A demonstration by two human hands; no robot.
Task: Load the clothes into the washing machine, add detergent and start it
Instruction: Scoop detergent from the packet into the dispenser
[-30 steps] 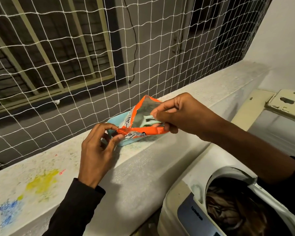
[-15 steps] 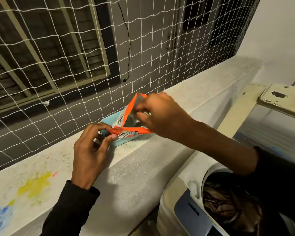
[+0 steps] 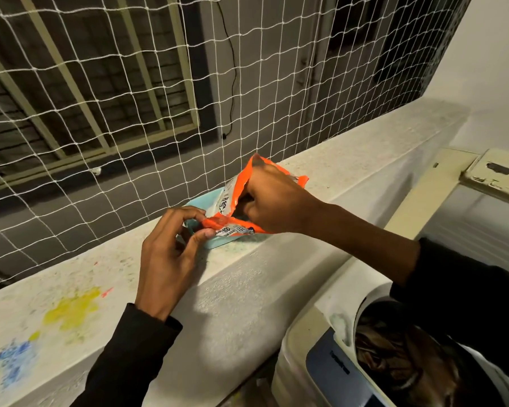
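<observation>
An orange detergent pouch (image 3: 232,198) stands open in a light blue tray (image 3: 199,202) on the concrete ledge (image 3: 350,177). My left hand (image 3: 171,248) pinches the pouch's near orange rim. My right hand (image 3: 274,201) has its fingers down inside the pouch's mouth; what they hold is hidden. At the lower right the top-loading washing machine (image 3: 306,342) has its opening uncovered, with brownish clothes (image 3: 394,356) lying in the drum.
White netting (image 3: 188,98) closes the space above the ledge. Yellow (image 3: 71,309) and blue (image 3: 15,356) powder stains mark the ledge at the left. The machine's raised cream lid (image 3: 482,174) stands at the right, against a white wall.
My right hand has moved from pinching the pouch's far edge to reaching inside its mouth. The left hand keeps its grip on the near rim. The camera shifted slightly.
</observation>
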